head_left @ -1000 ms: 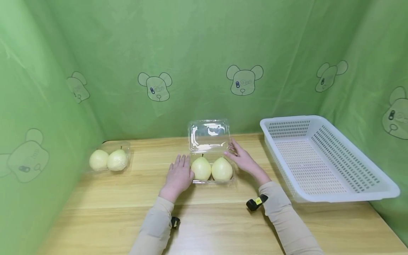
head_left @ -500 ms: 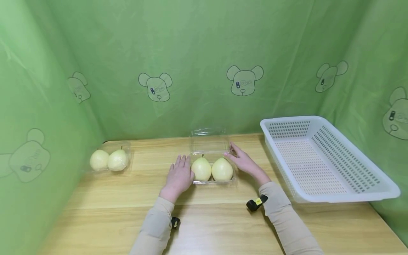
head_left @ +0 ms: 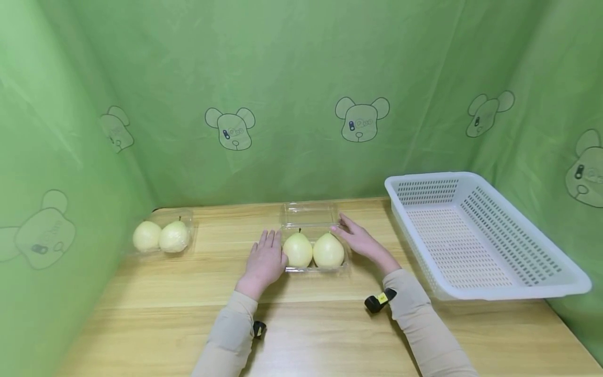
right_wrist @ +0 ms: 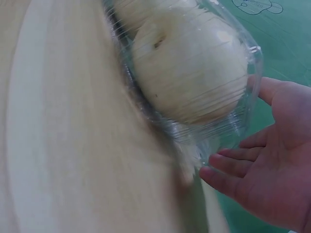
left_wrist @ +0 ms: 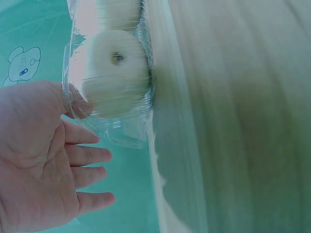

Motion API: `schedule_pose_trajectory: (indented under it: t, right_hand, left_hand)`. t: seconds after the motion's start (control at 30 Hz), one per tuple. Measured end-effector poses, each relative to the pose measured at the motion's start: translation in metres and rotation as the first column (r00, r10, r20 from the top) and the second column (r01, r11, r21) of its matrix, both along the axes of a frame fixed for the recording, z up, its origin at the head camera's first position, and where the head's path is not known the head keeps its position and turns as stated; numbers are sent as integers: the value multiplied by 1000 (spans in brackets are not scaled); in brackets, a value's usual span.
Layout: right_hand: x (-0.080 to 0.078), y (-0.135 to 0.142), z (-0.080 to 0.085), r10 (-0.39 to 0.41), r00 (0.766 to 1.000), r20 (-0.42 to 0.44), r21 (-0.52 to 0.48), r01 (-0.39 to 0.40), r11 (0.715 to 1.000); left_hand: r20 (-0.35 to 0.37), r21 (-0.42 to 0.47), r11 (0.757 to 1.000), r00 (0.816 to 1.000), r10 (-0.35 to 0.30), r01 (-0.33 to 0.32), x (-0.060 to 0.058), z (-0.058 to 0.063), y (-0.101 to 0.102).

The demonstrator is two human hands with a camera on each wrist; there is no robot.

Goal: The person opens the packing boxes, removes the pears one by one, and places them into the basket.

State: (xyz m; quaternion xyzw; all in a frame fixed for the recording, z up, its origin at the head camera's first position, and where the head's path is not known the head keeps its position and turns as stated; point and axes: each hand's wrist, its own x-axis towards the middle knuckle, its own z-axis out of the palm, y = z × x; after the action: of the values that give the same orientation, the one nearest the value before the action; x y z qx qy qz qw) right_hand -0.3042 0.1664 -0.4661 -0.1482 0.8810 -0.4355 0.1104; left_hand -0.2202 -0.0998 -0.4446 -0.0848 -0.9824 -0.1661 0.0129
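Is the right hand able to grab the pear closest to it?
Probably yes. The right hand is beside that pear, and the clear clamshell lid is open behind, leaving the pear's top uncovered.

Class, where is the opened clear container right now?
In the head view, the container sits just below the middle, between the left hand and the right hand, holding two pears, with the white basket off to its right.

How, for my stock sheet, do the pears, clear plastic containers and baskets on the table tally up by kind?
Pears: 4
Clear plastic containers: 2
White basket: 1
Total: 7
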Motion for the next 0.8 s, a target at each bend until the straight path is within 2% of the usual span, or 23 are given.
schedule_pose_trajectory:
  t: [0.27, 0.5, 0.67, 0.8]
  right_hand:
    - [7, 5, 24, -22, 999, -42, 84, 25, 996]
    - [18, 4, 52, -42, 995, -94, 98, 51, 994]
    - [25, -3, 61, -8, 987, -158, 100, 24, 995]
    - [31, -8, 65, 53, 978, -201, 134, -26, 991]
  left_hand:
    - [-1, 9, 1000, 1000, 4, -4, 0, -1, 0]
    - [6, 5, 1000, 1000, 5, -5, -1, 0, 0]
    - [9, 15, 1000, 1000, 7, -7, 0, 1, 1]
    - [10, 21, 1000, 1000, 9, -9, 0, 1, 1]
